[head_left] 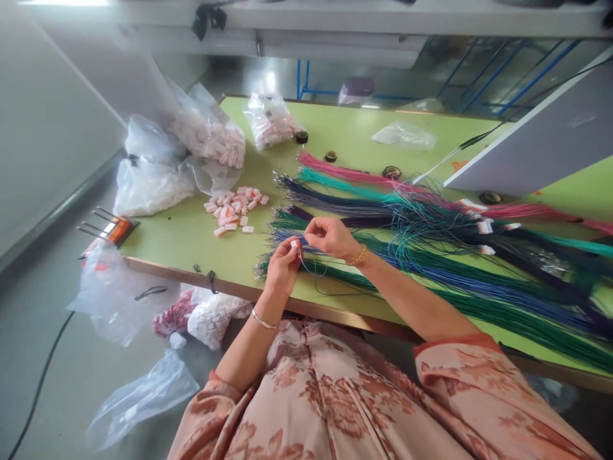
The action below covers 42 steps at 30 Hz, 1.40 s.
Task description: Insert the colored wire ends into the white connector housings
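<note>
My left hand (283, 265) is closed on a small white plastic connector (294, 244) near the table's front edge. Just to its right, my right hand (331, 237) has its fingertips pinched together over a thin wire, most of which they hide. A blue wire (311, 271) loops down from the connector below my hands. Under and beyond both hands lie long bundles of green wires (421, 259) and blue wires (445, 281), their metal-tipped ends toward the left. A loose pile of white and orange connectors (234, 209) sits to the left of my hands.
Plastic bags of connectors (215, 140) stand at the back left. Black tape rolls (391, 172) lie behind the pink wires (335, 167). An orange block with metal prongs (117, 231) is at the table's left corner. A slanted panel (536, 134) rises at right.
</note>
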{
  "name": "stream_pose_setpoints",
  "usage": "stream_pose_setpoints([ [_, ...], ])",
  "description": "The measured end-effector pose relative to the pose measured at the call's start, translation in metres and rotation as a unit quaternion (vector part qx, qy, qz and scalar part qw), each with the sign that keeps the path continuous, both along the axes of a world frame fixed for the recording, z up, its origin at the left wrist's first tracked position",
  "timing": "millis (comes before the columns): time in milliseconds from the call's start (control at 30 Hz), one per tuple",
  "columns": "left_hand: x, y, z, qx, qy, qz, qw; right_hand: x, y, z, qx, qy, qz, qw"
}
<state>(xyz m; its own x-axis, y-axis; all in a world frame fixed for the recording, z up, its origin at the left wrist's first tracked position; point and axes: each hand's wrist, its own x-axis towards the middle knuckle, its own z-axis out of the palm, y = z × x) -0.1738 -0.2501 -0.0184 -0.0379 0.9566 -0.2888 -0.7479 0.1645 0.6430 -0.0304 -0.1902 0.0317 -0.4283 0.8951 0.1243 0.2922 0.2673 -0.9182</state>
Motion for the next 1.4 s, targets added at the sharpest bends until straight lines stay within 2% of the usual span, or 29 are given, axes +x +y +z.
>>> stream_pose_setpoints([
  [200,0.002,-0.002,0.007,-0.010,-0.010,-0.023,1.000,0.005,-0.017,-0.013,0.033,-0.021,-0.041,0.998],
  [400,0.003,-0.004,0.005,-0.009,0.003,-0.027,1.000,0.008,-0.019,-0.023,0.049,-0.048,-0.042,0.997],
  [633,0.005,-0.005,0.004,0.002,0.030,-0.015,0.999,0.008,-0.024,-0.023,0.062,-0.037,-0.045,0.996],
  [833,0.009,-0.007,0.003,0.011,0.078,-0.006,0.997,0.005,-0.025,-0.030,0.067,-0.029,-0.037,0.997],
  [1067,0.008,-0.004,0.007,-0.008,0.104,0.017,0.994,0.009,-0.024,-0.033,0.080,-0.045,0.009,0.996],
  [1300,0.017,-0.007,0.010,-0.006,0.139,0.016,0.990,0.009,-0.029,-0.034,0.143,-0.089,-0.026,0.985],
  [1400,0.021,-0.006,0.011,-0.007,0.141,-0.002,0.990,0.014,-0.029,-0.031,0.127,-0.098,-0.021,0.987],
])
